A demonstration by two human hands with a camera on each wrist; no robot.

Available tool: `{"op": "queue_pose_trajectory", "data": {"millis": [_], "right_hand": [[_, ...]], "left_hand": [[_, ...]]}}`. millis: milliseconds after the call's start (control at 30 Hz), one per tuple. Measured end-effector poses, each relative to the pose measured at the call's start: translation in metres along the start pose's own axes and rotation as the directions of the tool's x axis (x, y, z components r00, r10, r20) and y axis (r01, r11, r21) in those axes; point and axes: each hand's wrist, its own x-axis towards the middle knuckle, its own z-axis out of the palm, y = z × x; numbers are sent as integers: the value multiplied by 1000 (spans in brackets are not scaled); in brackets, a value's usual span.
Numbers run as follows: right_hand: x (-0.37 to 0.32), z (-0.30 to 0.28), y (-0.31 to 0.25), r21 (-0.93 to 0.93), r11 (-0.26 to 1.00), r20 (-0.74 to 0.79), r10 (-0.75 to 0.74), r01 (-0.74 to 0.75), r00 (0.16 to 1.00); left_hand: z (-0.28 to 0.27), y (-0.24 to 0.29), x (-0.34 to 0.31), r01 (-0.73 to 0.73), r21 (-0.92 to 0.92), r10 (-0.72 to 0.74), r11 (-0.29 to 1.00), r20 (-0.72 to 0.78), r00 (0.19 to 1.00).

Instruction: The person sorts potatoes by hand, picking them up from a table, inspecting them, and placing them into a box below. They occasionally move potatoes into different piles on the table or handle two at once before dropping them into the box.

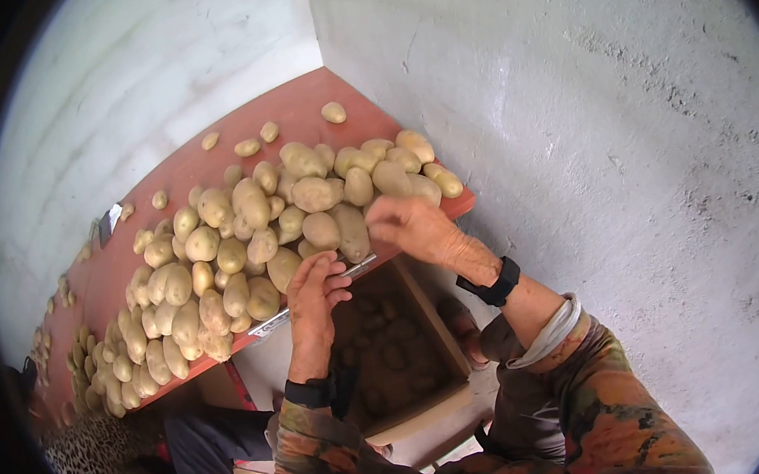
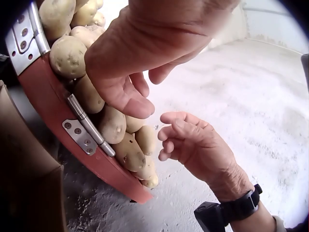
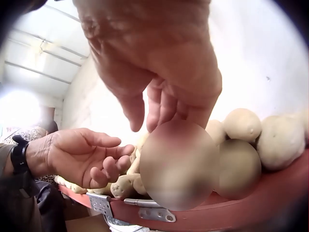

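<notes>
Potatoes (image 1: 252, 204) lie heaped along the front of a red table (image 1: 288, 97). My left hand (image 1: 315, 300) hovers at the table's front edge, palm turned inward, fingers loosely bent around nothing. To its right, my right hand (image 1: 419, 232) is beside a long potato (image 1: 350, 230) at the near side of the heap. In the left wrist view the right hand (image 2: 193, 145) has relaxed, bent fingers and an empty palm. The right wrist view puts its fingertips just behind a blurred, round potato (image 3: 176, 166). Below the edge stands a box (image 1: 432, 317) with potatoes in its shadowed bottom.
Metal hinges (image 2: 87, 137) run along the table's front edge. A rough grey wall (image 1: 585, 132) rises on the right. Several small potatoes (image 1: 333, 112) lie apart toward the back. At the lower left sits another person in a leopard-print garment (image 1: 103, 464).
</notes>
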Motion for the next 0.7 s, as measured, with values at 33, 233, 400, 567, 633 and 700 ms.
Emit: {"op": "queue_pose_trajectory", "data": {"millis": [33,233,400,567,633,700], "right_hand": [[3,-5,3,-26,999,-126,-38,35,991],[19,-19,25,-377,922,-371,-70,-82,926],[29,-7,43,-559,829,-264,-169,-8,950],[36,2,51,-595,802,-192,-67,-62,979],[37,4,54,-604,796,-196,-95,-44,976],[37,3,55,-613,789,-199,-122,-27,972]], "left_hand": [[-1,1,0,-6,-9,6,1000,-1,1000],[0,1,1,5,-56,-4,998,16,1000],[0,0,3,5,-71,-4,997,18,1000],[-2,0,2,9,-84,-7,996,29,1000],[-2,0,1,3,-92,1,996,43,999],[-3,0,0,4,-94,0,996,40,999]]}}
